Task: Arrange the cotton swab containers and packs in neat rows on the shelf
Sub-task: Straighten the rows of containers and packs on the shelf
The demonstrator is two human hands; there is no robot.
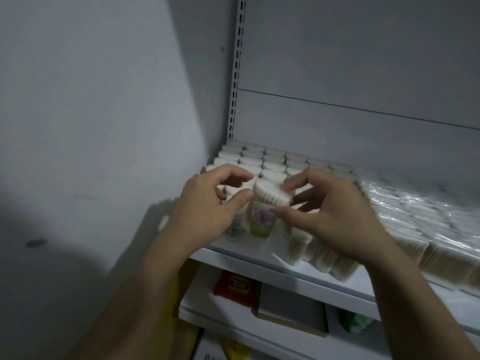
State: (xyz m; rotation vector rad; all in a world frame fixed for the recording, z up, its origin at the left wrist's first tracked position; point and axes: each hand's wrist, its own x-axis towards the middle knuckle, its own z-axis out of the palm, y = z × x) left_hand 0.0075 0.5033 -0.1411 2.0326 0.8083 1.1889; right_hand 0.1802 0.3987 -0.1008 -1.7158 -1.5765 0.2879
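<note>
Grip: right hand (335, 216) is pinching flowered container (262, 214); left hand (205, 209) is cupping its side.
Place: being held at shelf's (233, 258) near left.
Progress: far rows (275, 162) are standing neat; near packs (324, 258) are leaning.

A plain grey wall (91, 100) fills the left side, with a small dark mark (35, 242) low down. A white slotted metal post (237, 68) runs up beside a pale back panel (363, 61) crossed by one thin seam. On a lower shelf (223, 319) lie a red packet (235, 288), a flat grey box (291, 311) and a blurred green packet (354, 322).
</note>
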